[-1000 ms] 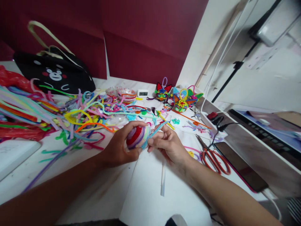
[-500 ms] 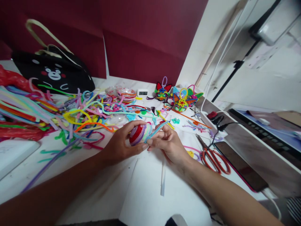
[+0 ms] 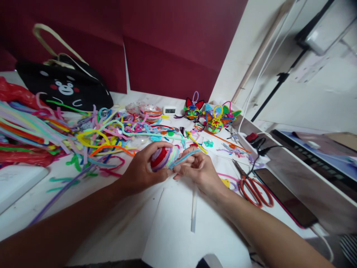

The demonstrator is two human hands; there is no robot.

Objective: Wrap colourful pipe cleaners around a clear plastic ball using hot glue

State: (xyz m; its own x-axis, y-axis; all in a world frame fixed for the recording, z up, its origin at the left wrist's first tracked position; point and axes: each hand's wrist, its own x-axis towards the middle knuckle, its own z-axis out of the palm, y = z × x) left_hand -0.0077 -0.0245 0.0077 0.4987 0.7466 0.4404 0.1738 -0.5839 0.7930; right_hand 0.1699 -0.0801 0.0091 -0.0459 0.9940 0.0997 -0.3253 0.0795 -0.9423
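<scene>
My left hand [image 3: 147,165] is wrapped round a ball covered in coils of pipe cleaner [image 3: 161,158], striped red, purple, cream and light blue. At the ball's right side, my right hand [image 3: 198,167] pinches a light blue pipe cleaner [image 3: 185,157] between thumb and fingers. One end of that pipe cleaner sticks out above the fingers, and the other meets the ball. Both hands hover over a white sheet of paper [image 3: 170,230], on which a narrow pale strip [image 3: 193,214] lies. My palms hide part of the ball.
Loose pipe cleaners [image 3: 97,139] heap on the left, near a black bag [image 3: 67,85] and a white box [image 3: 19,182]. Finished colourful ornaments [image 3: 216,121] and a small digital clock [image 3: 169,111] stand at the back. Red-handled scissors [image 3: 255,190] and a phone [image 3: 284,197] lie on the right.
The ball has turned slightly in my left hand, with more red and cream stripes facing me. The free end of the light blue pipe cleaner has tipped lower, towards the right.
</scene>
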